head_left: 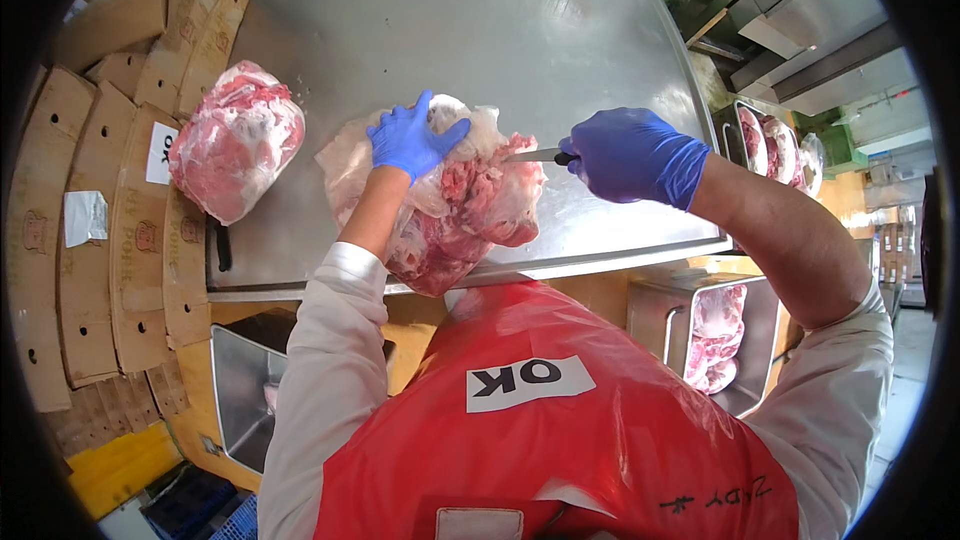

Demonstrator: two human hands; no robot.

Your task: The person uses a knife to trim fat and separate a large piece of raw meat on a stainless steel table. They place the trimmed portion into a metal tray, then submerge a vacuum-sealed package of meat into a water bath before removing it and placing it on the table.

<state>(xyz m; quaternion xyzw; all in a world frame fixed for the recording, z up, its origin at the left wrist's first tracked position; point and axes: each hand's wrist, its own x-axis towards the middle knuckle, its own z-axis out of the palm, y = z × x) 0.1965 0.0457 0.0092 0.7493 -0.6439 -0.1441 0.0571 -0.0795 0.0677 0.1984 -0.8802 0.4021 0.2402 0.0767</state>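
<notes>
A large piece of raw meat (pixel 430 240) with pale fat and skin lies at the front edge of the steel table. My left hand (pixel 412 140), in a blue glove, presses on its upper part with the fingers spread. In my right hand (pixel 630 155), gloved in the same blue, is the dark handle of a knife (pixel 538 155). The blade points left and its tip reaches the pink flesh on the meat's right side; whether it is inside the flesh I cannot tell.
Another big meat piece (pixel 240 145) sits at the steel table's (pixel 470 30) left edge, near a dark handle (pixel 223 248). Cardboard boxes (pixel 135 240) are stacked on the left. Steel bins stand below: one on the left (pixel 245 390), one with meat on the right (pixel 650 315).
</notes>
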